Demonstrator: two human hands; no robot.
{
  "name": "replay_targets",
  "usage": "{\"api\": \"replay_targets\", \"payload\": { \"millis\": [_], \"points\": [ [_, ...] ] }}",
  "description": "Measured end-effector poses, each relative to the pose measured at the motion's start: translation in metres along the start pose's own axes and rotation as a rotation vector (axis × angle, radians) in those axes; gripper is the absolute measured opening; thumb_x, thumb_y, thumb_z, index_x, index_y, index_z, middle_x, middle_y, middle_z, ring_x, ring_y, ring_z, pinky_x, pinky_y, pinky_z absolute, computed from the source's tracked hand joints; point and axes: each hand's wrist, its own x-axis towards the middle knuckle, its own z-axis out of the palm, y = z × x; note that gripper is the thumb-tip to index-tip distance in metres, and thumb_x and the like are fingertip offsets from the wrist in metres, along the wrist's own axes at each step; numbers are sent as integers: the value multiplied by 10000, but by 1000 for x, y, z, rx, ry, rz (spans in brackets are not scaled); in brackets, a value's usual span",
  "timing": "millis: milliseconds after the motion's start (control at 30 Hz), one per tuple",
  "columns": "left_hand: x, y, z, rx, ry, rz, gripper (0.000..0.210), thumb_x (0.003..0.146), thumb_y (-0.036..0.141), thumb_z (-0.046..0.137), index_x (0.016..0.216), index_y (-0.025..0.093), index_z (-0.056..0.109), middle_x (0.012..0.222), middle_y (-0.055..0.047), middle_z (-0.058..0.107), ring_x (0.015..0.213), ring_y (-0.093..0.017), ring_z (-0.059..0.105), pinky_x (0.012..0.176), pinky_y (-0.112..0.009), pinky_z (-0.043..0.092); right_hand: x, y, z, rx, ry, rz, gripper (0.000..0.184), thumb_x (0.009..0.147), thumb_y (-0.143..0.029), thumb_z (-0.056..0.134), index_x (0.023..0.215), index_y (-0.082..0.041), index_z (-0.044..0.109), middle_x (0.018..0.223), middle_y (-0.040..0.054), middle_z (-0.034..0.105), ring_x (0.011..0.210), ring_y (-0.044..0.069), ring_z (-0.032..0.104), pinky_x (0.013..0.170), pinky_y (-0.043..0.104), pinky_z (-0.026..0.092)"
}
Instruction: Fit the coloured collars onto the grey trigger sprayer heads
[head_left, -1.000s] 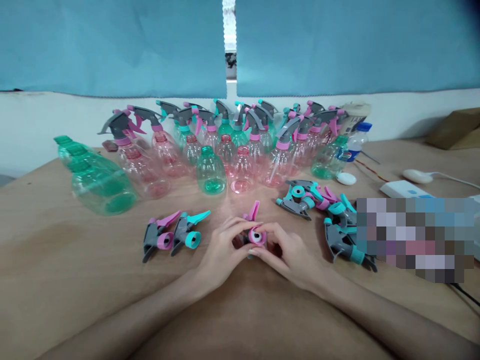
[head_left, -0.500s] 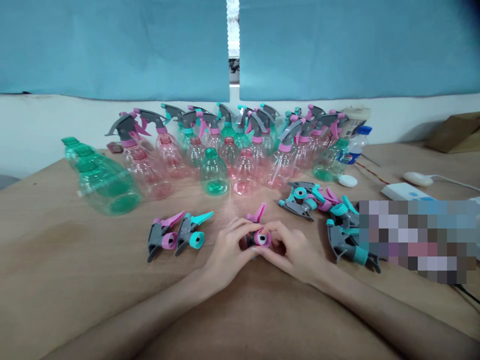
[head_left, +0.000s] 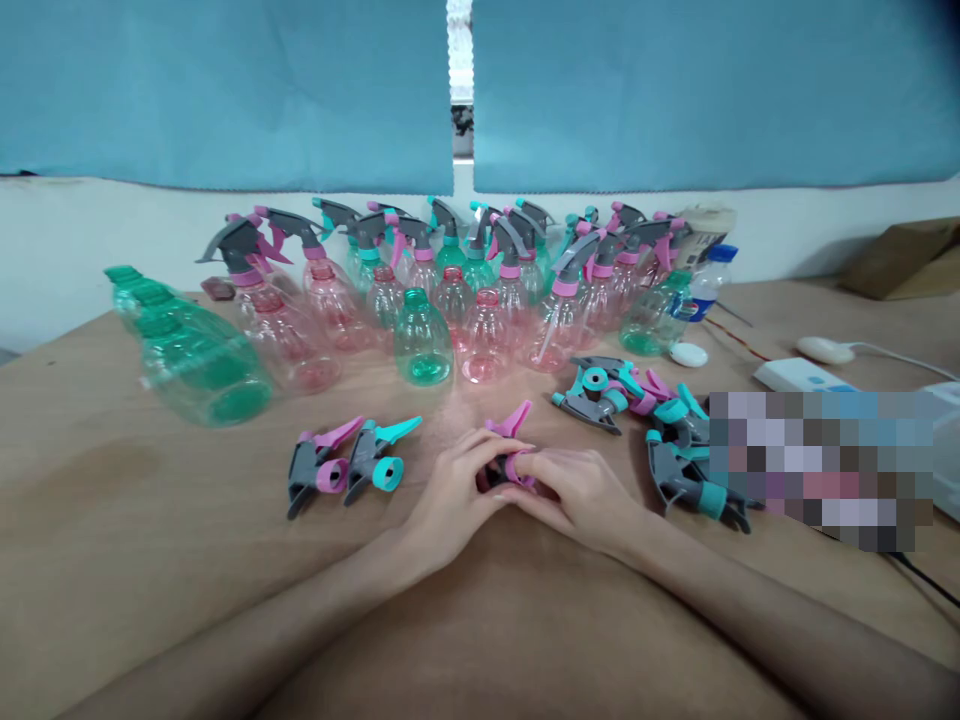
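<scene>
A grey trigger spray head with a pink trigger [head_left: 511, 419] and pink collar lies between both hands, low over the table. My left hand [head_left: 457, 485] is closed around its body from the left. My right hand [head_left: 581, 490] grips the collar from the right, fingers across its opening, so the opening is hidden. Left of my hands lie a grey spray head with pink collar [head_left: 319, 468] and another with turquoise collar [head_left: 381, 460]. Behind stand an uncapped green bottle [head_left: 424, 340] and an uncapped pink bottle [head_left: 485, 345].
Several bottles with spray heads [head_left: 510, 250] stand in rows at the back. Green bottles [head_left: 199, 365] lean at the left. Loose spray heads [head_left: 600, 392] are piled at the right, near a white power strip [head_left: 802, 376] and a capped drink bottle [head_left: 709, 285].
The fingers of my right hand have moved over the collar's opening, which was visible before. My left hand keeps its hold. The whole view has shifted slightly.
</scene>
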Motion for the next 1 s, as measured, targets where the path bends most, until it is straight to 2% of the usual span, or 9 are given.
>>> {"api": "replay_targets", "payload": {
  "millis": [200,333,500,633,833,1000],
  "points": [
    [0,-5,1,-29,-23,-25,267,795,264,682,1051,220,620,950,-17,617,798,-166,560,732,-291,448,0,2,0,-58,-9,-24,325,948,-401,430,789,-170,594,641,12,628,557,120,573,522,231,357],
    [1,-5,1,-38,-33,-34,245,805,276,668,1035,214,612,939,-16,608,780,-162,553,687,-275,435,2,2,-3,-102,-34,36,325,926,-442,457,832,-177,620,662,20,619,566,128,569,526,236,356],
    [2,-2,-1,-60,-59,-28,199,813,240,651,1002,188,617,986,-37,623,843,-183,558,735,-295,438,2,3,-3,82,-39,150,272,889,-444,514,894,-184,592,653,-13,581,510,99,499,495,216,346],
    [2,0,-1,-59,-72,-42,175,809,212,647,981,192,629,996,-35,622,872,-190,560,754,-299,439,1,1,-1,218,-47,250,262,835,-442,596,842,-186,545,607,-46,528,489,83,447,467,200,320],
    [2,0,-2,-59,-68,-39,151,801,214,657,945,192,618,959,-20,614,827,-171,549,730,-279,428,-2,-3,-2,279,-57,355,296,826,-422,616,723,-198,452,553,-74,427,465,67,393,448,190,293],
    [2,1,-2,-66,-46,-74,179,806,230,661,980,214,620,933,2,606,788,-149,548,683,-255,412,-3,-4,-4,309,-29,373,192,842,-373,599,816,-201,516,562,-67,470,465,74,432,458,190,341]
  ]
}}
